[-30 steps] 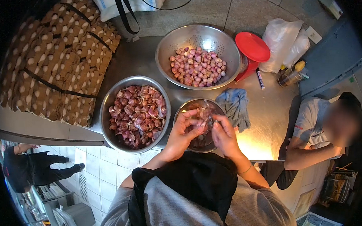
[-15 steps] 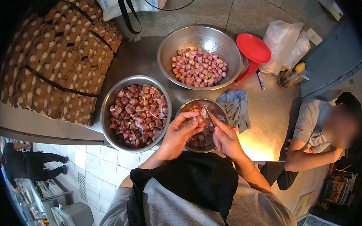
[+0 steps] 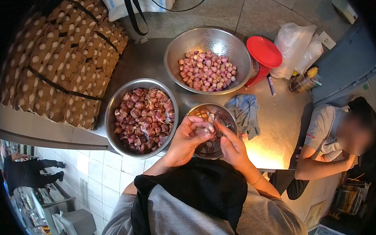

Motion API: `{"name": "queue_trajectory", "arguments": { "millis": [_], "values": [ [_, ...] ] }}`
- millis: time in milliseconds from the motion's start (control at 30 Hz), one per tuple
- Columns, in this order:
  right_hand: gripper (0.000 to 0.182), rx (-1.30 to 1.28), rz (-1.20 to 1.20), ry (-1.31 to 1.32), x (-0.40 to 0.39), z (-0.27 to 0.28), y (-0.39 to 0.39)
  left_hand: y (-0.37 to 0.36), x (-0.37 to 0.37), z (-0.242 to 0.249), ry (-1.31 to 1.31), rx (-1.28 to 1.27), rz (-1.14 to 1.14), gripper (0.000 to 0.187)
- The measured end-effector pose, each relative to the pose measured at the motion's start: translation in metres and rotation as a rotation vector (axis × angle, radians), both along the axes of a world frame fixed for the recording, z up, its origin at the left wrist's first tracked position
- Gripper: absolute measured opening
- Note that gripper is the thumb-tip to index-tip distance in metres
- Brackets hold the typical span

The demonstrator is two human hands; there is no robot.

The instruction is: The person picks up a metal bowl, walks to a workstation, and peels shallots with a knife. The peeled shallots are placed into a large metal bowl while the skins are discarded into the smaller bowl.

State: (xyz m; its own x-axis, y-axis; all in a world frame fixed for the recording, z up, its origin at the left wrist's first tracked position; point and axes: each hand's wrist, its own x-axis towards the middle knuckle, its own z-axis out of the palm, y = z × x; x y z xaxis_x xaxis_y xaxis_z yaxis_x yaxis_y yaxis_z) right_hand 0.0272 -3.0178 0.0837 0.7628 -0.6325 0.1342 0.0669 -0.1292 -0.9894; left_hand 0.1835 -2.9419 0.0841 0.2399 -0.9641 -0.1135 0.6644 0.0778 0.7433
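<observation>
My left hand is closed around a shallot above a small metal bowl that has skins in it. My right hand grips a small knife, its blade against the shallot and its handle mostly hidden by my fingers. Left of my hands, a large metal bowl is full of unpeeled reddish shallots. Beyond them, a metal colander holds peeled pinkish shallots.
Grey-blue gloves lie right of the small bowl. A red scale, plastic bags and a marker are farther back. Stacked egg trays stand at left. One person sits at right; another stands at far left.
My right hand has shifted slightly and the knife has turned, so less of its blade shows. The left hand still holds the shallot. The person at far left has moved a little.
</observation>
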Motion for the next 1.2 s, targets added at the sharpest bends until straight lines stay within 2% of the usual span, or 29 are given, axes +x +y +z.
{"name": "queue_trajectory", "arguments": {
  "millis": [67, 100, 200, 233, 300, 400, 600, 667, 767, 833, 900, 1000, 1067, 1200],
  "values": [
    [0.043, 0.416, 0.005, 0.047, -0.006, 0.006, 0.000, 0.000, -0.001, 0.003, -0.004, -0.023, -0.004, 0.037],
    [0.043, 0.412, -0.014, -0.033, -0.002, 0.006, -0.002, 0.000, -0.001, 0.003, -0.004, -0.017, -0.005, 0.038],
    [0.044, 0.320, -0.054, 0.125, -0.007, 0.009, -0.005, 0.000, -0.001, 0.005, 0.000, 0.007, 0.001, 0.038],
    [0.044, 0.192, -0.030, 0.123, -0.008, 0.007, -0.007, 0.001, -0.001, 0.005, 0.002, 0.015, 0.004, 0.038],
    [0.044, 0.121, 0.010, 0.110, -0.008, 0.006, -0.007, 0.000, -0.001, 0.004, 0.022, 0.028, 0.014, 0.038],
    [0.043, 0.183, 0.051, 0.087, -0.008, 0.007, -0.001, 0.001, 0.000, 0.000, 0.043, 0.035, 0.007, 0.036],
    [0.042, -0.240, 0.015, 0.129, -0.003, 0.009, 0.000, 0.001, 0.001, 0.001, 0.070, 0.076, -0.009, 0.038],
    [0.041, 0.098, 0.026, 0.135, -0.005, 0.010, 0.002, 0.001, -0.001, 0.004, 0.066, 0.067, -0.008, 0.036],
    [0.040, 0.443, 0.051, 0.242, -0.010, 0.017, 0.002, 0.001, -0.002, 0.006, 0.074, 0.061, -0.001, 0.033],
    [0.040, 0.312, 0.049, 0.226, -0.009, 0.018, 0.002, 0.001, -0.002, 0.007, 0.077, 0.095, 0.016, 0.035],
    [0.039, -0.127, 0.024, 0.087, -0.002, 0.013, 0.002, 0.001, 0.000, 0.002, 0.041, 0.086, 0.019, 0.035],
    [0.038, -0.154, 0.052, 0.088, -0.003, 0.010, -0.001, 0.001, -0.001, -0.002, 0.033, 0.080, 0.040, 0.034],
    [0.038, 0.040, 0.046, 0.082, -0.005, 0.006, -0.001, 0.001, 0.000, -0.004, 0.026, 0.068, 0.038, 0.034],
    [0.038, 0.155, -0.025, 0.111, -0.007, -0.005, -0.005, 0.002, 0.001, 0.002, 0.012, 0.031, -0.017, 0.033]
  ]
}}
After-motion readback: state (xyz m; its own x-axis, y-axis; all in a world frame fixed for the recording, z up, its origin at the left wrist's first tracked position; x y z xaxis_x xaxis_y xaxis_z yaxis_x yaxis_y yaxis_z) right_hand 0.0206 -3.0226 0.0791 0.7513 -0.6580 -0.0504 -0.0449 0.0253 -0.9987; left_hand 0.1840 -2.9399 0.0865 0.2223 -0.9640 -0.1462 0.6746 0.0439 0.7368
